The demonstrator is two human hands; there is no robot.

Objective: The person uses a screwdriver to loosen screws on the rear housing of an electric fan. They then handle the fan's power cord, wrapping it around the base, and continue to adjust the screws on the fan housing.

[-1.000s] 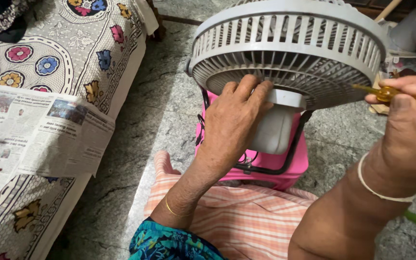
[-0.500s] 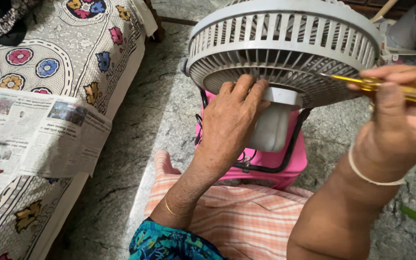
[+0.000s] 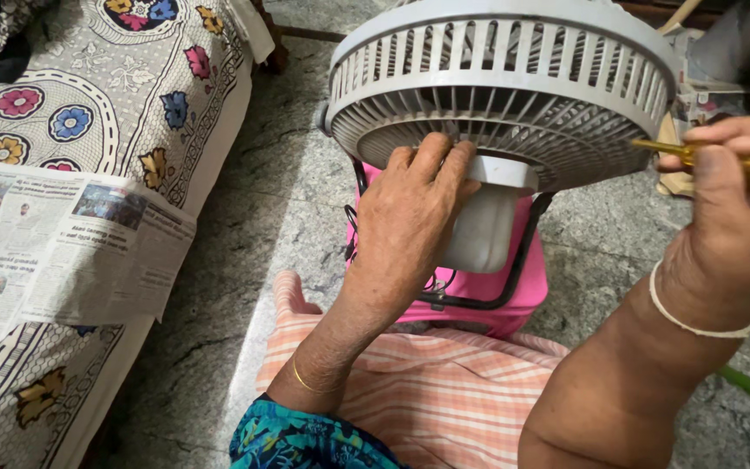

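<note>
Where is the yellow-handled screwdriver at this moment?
In the head view the yellow-handled screwdriver is at the right edge, gripped in the right hand, its tip at the rim of the grey fan grille.
</note>
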